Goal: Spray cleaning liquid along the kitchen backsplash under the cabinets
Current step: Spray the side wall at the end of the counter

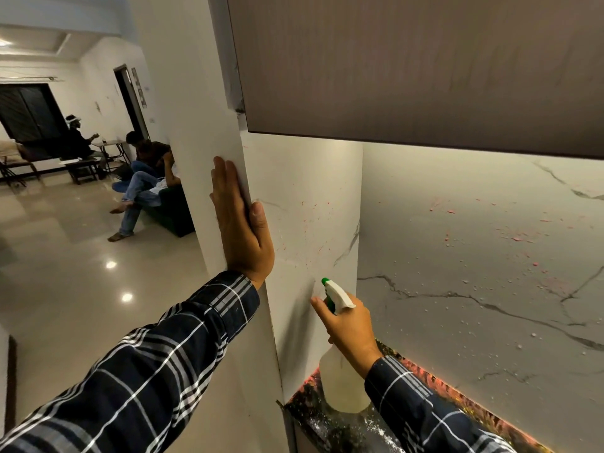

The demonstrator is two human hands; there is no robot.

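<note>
My right hand [351, 331] grips the neck of a translucent spray bottle [341, 384] with a white and green trigger head, index finger on the trigger. Its nozzle points at the white side wall panel [307, 230], which carries faint red specks. The marble-look backsplash [483, 256] under the brown cabinet [408, 67] shows red splatter and droplets. My left hand [240, 220] lies flat with fingers together around the wall's corner edge, holding nothing.
A dark speckled countertop [330, 426] sits below the bottle, lit along its back edge. To the left, an open room with a glossy floor [65, 256]; a person [143, 188] sits on a sofa and another person [78, 138] sits farther back.
</note>
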